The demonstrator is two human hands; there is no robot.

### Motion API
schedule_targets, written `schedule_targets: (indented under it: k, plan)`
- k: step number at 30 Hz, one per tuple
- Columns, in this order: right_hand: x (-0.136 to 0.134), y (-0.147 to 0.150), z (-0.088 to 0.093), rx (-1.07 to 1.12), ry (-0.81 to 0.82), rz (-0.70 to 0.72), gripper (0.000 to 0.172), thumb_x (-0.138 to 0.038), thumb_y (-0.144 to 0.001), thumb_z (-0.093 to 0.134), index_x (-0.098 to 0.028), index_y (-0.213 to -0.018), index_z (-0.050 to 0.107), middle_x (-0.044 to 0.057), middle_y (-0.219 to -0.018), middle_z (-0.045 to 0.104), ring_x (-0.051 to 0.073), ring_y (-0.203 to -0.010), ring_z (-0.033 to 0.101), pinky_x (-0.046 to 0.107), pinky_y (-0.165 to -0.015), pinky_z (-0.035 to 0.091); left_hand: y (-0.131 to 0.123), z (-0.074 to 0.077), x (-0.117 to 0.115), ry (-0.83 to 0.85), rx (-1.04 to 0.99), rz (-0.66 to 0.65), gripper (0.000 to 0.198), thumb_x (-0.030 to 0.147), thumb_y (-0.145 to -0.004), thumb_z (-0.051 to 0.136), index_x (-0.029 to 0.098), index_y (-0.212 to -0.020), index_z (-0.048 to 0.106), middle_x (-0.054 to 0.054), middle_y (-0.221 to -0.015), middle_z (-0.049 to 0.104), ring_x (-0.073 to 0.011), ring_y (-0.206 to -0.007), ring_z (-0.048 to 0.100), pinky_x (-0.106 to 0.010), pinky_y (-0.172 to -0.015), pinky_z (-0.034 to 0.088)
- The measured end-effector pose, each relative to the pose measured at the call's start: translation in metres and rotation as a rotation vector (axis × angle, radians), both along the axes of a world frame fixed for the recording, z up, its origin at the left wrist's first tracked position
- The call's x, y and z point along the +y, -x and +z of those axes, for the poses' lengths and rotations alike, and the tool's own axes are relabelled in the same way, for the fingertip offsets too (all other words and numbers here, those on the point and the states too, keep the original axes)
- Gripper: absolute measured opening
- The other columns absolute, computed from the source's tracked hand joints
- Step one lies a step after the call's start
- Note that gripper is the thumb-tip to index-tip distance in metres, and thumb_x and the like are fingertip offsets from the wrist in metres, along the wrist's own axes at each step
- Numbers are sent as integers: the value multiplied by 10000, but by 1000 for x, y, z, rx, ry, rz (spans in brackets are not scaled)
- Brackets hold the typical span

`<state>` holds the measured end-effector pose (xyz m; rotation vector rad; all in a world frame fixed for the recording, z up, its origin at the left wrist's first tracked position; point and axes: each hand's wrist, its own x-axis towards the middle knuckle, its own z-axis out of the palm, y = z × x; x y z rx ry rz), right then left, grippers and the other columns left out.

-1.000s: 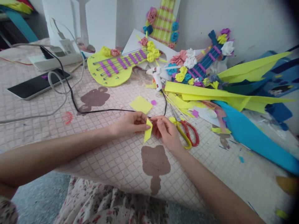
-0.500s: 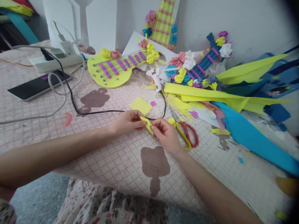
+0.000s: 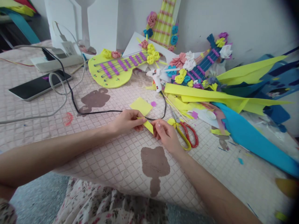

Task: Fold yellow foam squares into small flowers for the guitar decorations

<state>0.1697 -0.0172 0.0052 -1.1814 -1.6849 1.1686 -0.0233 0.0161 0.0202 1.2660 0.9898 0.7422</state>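
Between my two hands is a small folded piece of yellow paper. My left hand pinches its upper left end between thumb and fingers. At its lower right end are the curled fingers of my right hand, closed against the paper's edge. Just beyond my hands, a flat yellow paper square lies on the quilted cloth. Scissors with red and yellow handles rest right beside my right hand. A white glue gun stands farther back, its black cord running behind my hands.
A yellow paper guitar and a blue one decorated with paper flowers lie at the back. Yellow strips and a long blue paper piece spread to the right. A phone and a power strip sit left.
My right thumb has lifted off the yellow paper's face, and the fingers have shifted to its edge. The paper has turned slightly. My left hand keeps its pinch.
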Motion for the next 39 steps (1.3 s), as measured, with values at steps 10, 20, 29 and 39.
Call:
schedule_targets:
  k: [10, 20, 29, 39]
  plan:
    - [1, 0, -2, -63, -38, -38, 201, -383, -871, 546, -201, -785, 555, -29, -621, 513, 101, -529, 426, 232, -487, 345, 2, 2, 2, -22, 21, -23, 188, 296, -850, 582, 115, -824, 625, -33, -738, 667, -81, -618, 594, -194, -599, 499]
    - [-5, -7, 8, -152, -138, 36, 100, -263, -861, 541, -202, -811, 602, -17, -670, 558, 117, -597, 482, 240, -537, 363, 8, 2, 7, -389, 286, -211, 219, 323, -783, 622, 112, -805, 674, -21, -649, 632, -81, -557, 502, -178, -506, 374]
    - [-8, -84, 23, -343, -219, -276, 175, -363, -877, 526, -201, -847, 586, 21, -728, 619, 161, -662, 578, 289, -619, 449, -8, 4, 10, -198, 182, -175, 164, 238, -759, 660, 121, -867, 621, -1, -671, 622, -75, -574, 550, -162, -500, 410]
    - [-20, -96, 14, -1085, -218, -271, 416, -336, -845, 526, -230, -1242, 463, 94, -1086, 638, 257, -791, 639, 315, -585, 412, -106, 16, 35, -96, 107, -24, 76, 123, -808, 612, 134, -842, 545, 13, -697, 563, -105, -680, 617, -228, -560, 577]
